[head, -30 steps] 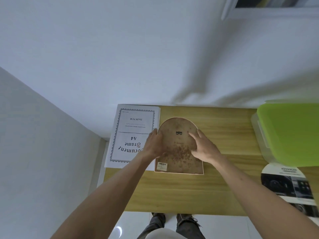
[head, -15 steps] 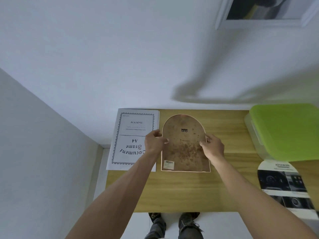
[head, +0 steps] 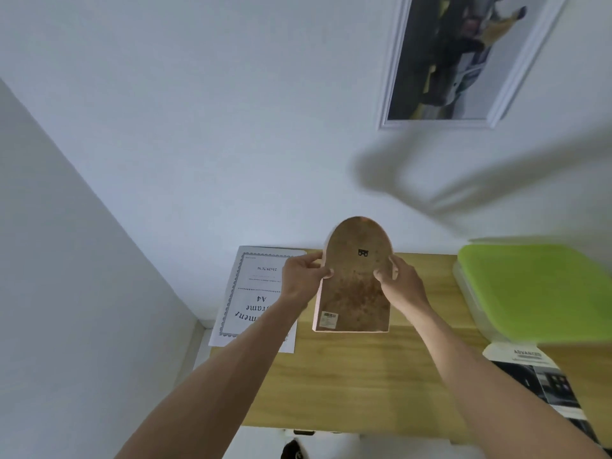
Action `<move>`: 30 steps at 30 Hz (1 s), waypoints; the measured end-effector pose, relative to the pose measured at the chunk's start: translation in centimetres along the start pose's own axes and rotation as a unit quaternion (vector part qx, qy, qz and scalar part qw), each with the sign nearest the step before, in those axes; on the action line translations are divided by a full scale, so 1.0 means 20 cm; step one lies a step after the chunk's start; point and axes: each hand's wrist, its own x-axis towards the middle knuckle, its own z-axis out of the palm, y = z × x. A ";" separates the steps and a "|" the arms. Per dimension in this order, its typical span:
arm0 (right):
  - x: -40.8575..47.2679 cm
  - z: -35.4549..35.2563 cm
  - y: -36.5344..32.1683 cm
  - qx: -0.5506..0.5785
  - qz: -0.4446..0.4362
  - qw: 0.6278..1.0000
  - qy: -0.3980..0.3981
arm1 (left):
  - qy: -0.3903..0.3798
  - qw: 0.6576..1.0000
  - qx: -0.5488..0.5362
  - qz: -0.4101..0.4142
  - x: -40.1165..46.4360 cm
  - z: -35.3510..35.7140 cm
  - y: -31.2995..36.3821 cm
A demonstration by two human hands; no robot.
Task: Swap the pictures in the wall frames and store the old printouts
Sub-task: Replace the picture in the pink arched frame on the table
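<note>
I hold an arch-topped picture frame (head: pixel 356 293) above the wooden table (head: pixel 357 385), its brown back board towards me, a small black hanger near the top and a barcode sticker at the lower left. My left hand (head: pixel 303 276) grips its left edge and my right hand (head: pixel 402 281) grips its right edge. A white "Document Frame A4" printout (head: pixel 256 286) lies on the table to the left, partly under my left forearm. A white rectangular frame (head: pixel 463 58) with a dark picture hangs on the wall at the upper right.
A clear storage box with a green lid (head: pixel 536 289) stands at the table's right. A dark printed sheet (head: pixel 543 382) lies in front of it at the right edge. A white side wall closes in the left. My shoes show below the table's near edge.
Both hands have taken the arched frame by its sides and lifted it off the table, tilting its top towards the wall. The view has tipped upward, revealing the wall frame.
</note>
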 end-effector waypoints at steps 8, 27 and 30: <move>-0.18 -0.18 -0.27 0.113 -0.094 0.988 -0.045 | 0.066 0.977 0.103 0.174 -0.41 0.29 0.17; -0.41 -0.78 -0.29 0.308 -0.159 0.937 -0.048 | 0.173 0.927 0.169 0.286 -0.52 0.21 0.52; -0.36 -0.79 -0.40 0.311 -0.186 0.931 -0.051 | 0.154 0.931 0.174 0.282 -0.45 0.09 0.65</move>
